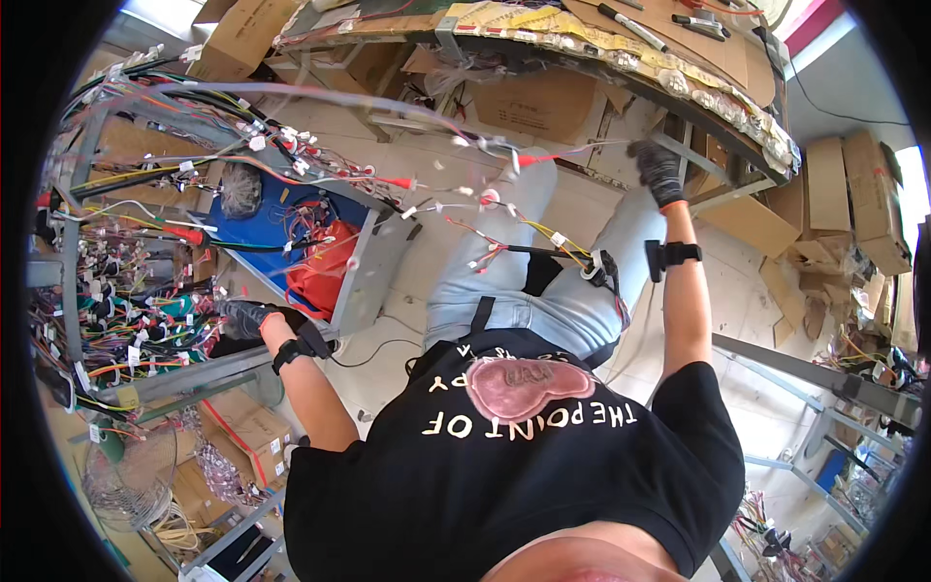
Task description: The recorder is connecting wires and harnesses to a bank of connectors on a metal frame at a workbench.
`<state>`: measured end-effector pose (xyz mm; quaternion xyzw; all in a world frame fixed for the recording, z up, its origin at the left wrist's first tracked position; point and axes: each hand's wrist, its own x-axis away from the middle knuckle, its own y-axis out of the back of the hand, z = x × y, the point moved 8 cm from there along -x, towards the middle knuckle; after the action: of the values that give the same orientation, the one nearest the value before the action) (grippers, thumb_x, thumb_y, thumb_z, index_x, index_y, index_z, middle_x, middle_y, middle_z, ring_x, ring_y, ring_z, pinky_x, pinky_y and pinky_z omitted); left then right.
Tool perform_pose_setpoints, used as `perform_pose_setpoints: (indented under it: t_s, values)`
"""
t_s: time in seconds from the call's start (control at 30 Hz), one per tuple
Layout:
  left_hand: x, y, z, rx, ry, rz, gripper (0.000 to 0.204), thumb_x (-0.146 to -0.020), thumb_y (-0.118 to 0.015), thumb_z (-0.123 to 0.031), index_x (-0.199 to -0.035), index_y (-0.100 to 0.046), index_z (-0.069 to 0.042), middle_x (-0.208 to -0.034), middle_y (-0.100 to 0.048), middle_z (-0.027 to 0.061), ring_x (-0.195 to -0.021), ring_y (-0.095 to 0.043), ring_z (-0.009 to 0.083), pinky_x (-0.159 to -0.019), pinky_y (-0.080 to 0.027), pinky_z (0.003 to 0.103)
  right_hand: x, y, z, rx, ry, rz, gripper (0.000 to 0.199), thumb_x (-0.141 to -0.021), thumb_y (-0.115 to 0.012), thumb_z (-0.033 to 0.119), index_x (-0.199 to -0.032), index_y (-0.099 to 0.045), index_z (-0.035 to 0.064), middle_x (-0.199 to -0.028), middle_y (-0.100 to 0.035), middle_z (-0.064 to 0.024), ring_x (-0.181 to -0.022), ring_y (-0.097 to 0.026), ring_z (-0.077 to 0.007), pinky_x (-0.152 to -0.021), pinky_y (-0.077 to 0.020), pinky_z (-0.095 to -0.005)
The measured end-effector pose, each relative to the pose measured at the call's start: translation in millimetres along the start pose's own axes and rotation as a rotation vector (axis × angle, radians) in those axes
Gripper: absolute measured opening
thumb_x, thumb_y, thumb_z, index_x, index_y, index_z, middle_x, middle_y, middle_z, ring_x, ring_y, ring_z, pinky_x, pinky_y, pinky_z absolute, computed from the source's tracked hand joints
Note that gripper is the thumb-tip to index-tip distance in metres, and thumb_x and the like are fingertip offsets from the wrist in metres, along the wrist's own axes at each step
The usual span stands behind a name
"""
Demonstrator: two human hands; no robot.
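Left hand (pixel 242 317), gloved dark, was closed among the coloured wire harnesses (pixel 126 320) hung on the grey metal rack (pixel 373 267), near its lower rail. Right hand (pixel 658 170), also gloved, reached up to the near edge of the cardboard-covered counter (pixel 698 68); its grip could not be told.

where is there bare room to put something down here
Bare patches: the floor between the grey tray and the jeans, and the floor right of the right hand. Crowded: the wire rack by the left hand.
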<state>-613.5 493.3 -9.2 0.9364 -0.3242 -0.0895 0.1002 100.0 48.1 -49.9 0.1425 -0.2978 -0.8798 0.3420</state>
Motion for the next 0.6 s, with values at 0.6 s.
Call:
perform_pose_setpoints:
  t_s: [0.6]
  values:
    - [463.3, -110.0, -57.3, -0.896, -2.850, -0.296, 0.049, -0.090, -0.044, -0.027, -0.131, -0.033, -0.002, -0.134, -0.037, 0.0158, -0.121, -0.040, 0.0226, -0.100, -0.036, 0.037, 75.5, 49.7, 4.5, -0.557, -0.262, 0.192, 0.026, -0.091, -0.050, 0.027, -0.097, -0.058, 0.0027, -0.070, -0.055, 0.0001, -0.053, -0.049, -0.0080, -0.048, -0.0422, -0.0229]
